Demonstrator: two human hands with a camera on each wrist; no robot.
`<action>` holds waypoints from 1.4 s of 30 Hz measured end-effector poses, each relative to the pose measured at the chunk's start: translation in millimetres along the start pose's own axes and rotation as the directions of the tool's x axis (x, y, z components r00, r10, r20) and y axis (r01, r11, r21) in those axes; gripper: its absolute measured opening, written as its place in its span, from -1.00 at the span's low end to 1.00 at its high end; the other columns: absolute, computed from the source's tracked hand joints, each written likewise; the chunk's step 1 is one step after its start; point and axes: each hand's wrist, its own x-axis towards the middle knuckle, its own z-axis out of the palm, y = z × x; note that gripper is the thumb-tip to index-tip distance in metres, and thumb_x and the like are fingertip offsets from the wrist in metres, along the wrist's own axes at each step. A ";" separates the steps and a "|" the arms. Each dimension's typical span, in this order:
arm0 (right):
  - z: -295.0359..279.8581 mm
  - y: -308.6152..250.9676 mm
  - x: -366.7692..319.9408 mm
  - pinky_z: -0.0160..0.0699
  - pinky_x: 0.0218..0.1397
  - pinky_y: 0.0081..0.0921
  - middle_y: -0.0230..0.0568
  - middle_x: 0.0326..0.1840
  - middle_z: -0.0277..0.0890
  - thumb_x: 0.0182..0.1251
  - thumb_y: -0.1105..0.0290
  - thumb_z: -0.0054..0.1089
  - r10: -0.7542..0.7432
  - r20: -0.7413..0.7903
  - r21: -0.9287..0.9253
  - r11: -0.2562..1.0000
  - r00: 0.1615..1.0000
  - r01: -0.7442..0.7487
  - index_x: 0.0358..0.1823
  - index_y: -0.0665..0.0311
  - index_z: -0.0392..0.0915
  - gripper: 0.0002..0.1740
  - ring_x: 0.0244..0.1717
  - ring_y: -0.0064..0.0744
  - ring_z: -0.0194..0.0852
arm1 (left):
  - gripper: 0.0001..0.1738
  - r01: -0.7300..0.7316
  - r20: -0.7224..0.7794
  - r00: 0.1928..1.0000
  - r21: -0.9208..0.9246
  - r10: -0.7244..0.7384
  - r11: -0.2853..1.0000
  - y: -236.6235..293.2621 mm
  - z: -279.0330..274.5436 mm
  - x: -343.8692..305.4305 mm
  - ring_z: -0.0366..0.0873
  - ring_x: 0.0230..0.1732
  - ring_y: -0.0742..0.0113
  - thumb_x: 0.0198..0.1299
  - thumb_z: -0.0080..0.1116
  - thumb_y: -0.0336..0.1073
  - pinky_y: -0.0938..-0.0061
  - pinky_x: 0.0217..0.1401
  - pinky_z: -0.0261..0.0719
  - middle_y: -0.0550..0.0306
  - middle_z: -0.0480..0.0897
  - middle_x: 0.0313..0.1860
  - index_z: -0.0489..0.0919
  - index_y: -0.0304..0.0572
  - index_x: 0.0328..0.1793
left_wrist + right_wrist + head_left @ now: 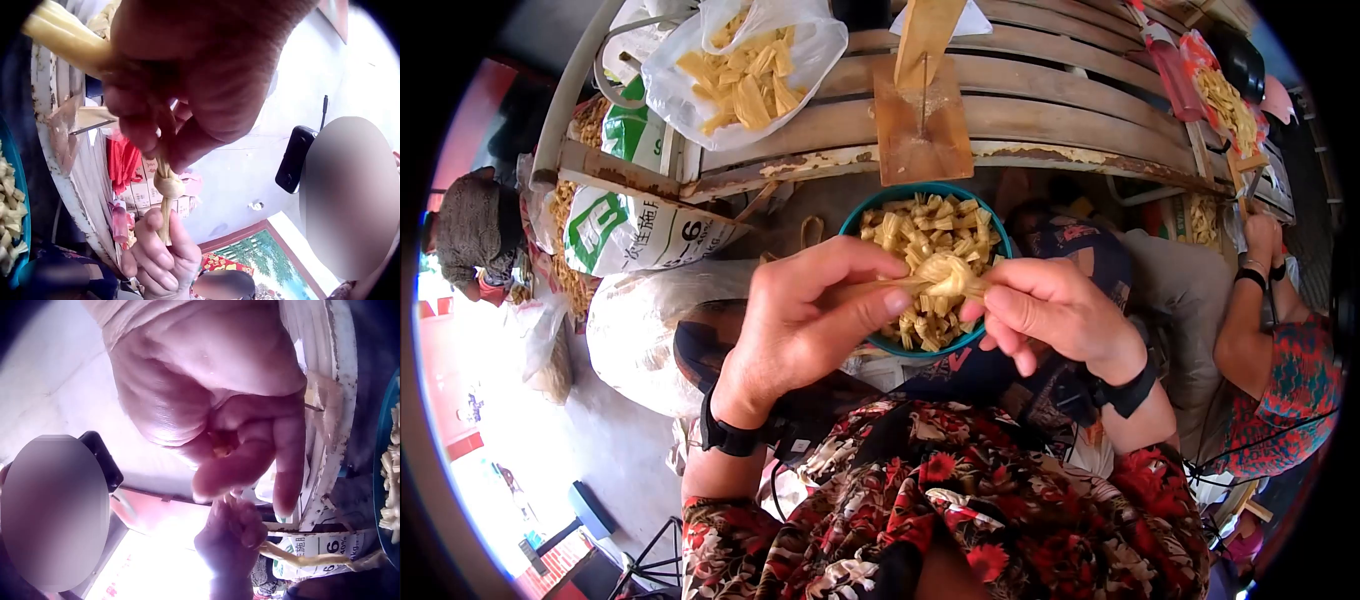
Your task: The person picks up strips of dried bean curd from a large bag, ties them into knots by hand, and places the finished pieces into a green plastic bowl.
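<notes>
A pale-yellow strip with a knot (947, 274) in it is stretched between both hands. My left hand (805, 320) pinches one side between thumb and index finger. On the other side, my right hand (1065, 310) pinches the short end close to the knot, its lower fingers loosely bent. In the left wrist view, the round knot (169, 185) shows between the two hands, with a folded length of strip (65, 34) beyond the left hand. Just below the hands sits a teal basin (852, 222), heaped with short yellow knotted pieces (915, 222).
A slatted bench (1050, 95) with a rusty edge stands ahead, bearing a wooden board (890, 140) with an upright metal spike (923, 100). A plastic bag (662, 80) of yellow strips lies at its left. Printed sacks (665, 235) stand left; another person (1285, 390) sits at right.
</notes>
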 end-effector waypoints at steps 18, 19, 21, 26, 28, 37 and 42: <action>31.4 21.8 10.4 0.35 -0.62 -0.74 -0.33 -0.55 0.47 0.42 -0.01 -0.12 -0.006 -0.037 0.107 0.994 0.999 0.010 -0.24 0.38 0.47 -0.49 -0.67 -0.64 0.41 | -0.70 0.087 0.186 0.981 -0.192 -0.051 0.978 -12.2 23.2 -5.2 0.45 -0.50 0.57 0.19 0.11 -0.47 0.68 -0.52 0.39 0.19 0.60 -0.41 0.56 -0.33 0.06; 33.6 21.3 8.4 0.34 -0.63 -0.73 -0.33 -0.57 0.46 0.43 -0.02 -0.13 -0.015 -0.041 0.151 0.988 0.999 0.021 -0.24 0.39 0.47 -0.48 -0.67 -0.65 0.41 | -0.72 0.171 0.185 0.975 -0.267 -0.124 0.948 -11.9 24.2 -5.1 0.46 -0.49 0.56 0.22 0.11 -0.44 0.67 -0.51 0.40 0.18 0.61 -0.43 0.56 -0.32 0.06; 38.9 22.2 5.4 0.33 -0.64 -0.74 -0.36 -0.62 0.41 0.44 -0.02 -0.15 -0.040 -0.076 0.227 0.972 0.996 0.057 -0.22 0.41 0.46 -0.47 -0.68 -0.68 0.40 | -0.70 0.279 0.193 0.956 -0.360 -0.221 0.890 -5.8 28.8 -7.5 0.42 -0.51 0.60 0.24 0.15 -0.34 0.69 -0.55 0.34 0.21 0.59 -0.47 0.56 -0.28 0.07; 28.6 25.5 -2.8 0.47 -0.52 -0.66 -0.23 -0.52 0.51 0.45 0.04 -0.16 0.037 0.115 0.224 0.973 0.993 -0.062 -0.13 0.42 0.42 -0.51 -0.61 -0.54 0.50 | -0.84 0.252 0.125 0.961 -0.019 -0.248 0.968 -12.1 12.4 -16.4 0.44 -0.49 0.63 0.11 0.29 -0.33 0.67 -0.48 0.37 0.29 0.59 -0.51 0.60 -0.27 -0.27; 31.0 23.7 -0.8 0.51 -0.48 -0.62 -0.17 -0.47 0.54 0.46 0.07 -0.16 0.068 0.199 0.249 0.961 0.978 -0.117 -0.10 0.43 0.40 -0.53 -0.58 -0.48 0.54 | -0.87 0.067 0.168 0.983 0.023 -0.070 0.998 -18.6 13.7 -19.7 0.45 -0.50 0.62 0.07 0.31 -0.37 0.65 -0.49 0.39 0.26 0.58 -0.54 0.61 -0.25 -0.31; 24.7 21.7 -8.5 0.42 -0.52 -0.52 -0.29 -0.57 0.44 0.45 0.09 -0.16 -0.022 0.472 -0.170 0.979 0.881 0.115 -0.33 0.30 0.38 -0.60 -0.60 -0.44 0.47 | -0.94 -0.378 0.410 0.868 0.182 0.279 0.908 8.0 -4.6 -27.5 0.57 -0.56 0.22 -0.03 0.27 -0.46 0.44 -0.49 0.50 0.11 0.56 -0.58 0.60 -0.19 -0.43; 7.1 13.5 3.1 0.34 -0.51 -0.41 -0.23 -0.63 0.39 0.43 0.13 -0.11 -0.064 0.325 -0.325 0.930 0.943 0.175 -0.39 0.31 0.38 -0.63 -0.61 -0.33 0.42 | -0.92 -0.304 0.333 0.919 0.253 0.213 0.918 -3.4 -25.6 -3.3 0.57 -0.56 0.27 -0.01 0.31 -0.39 0.47 -0.49 0.48 0.14 0.57 -0.58 0.63 -0.20 -0.42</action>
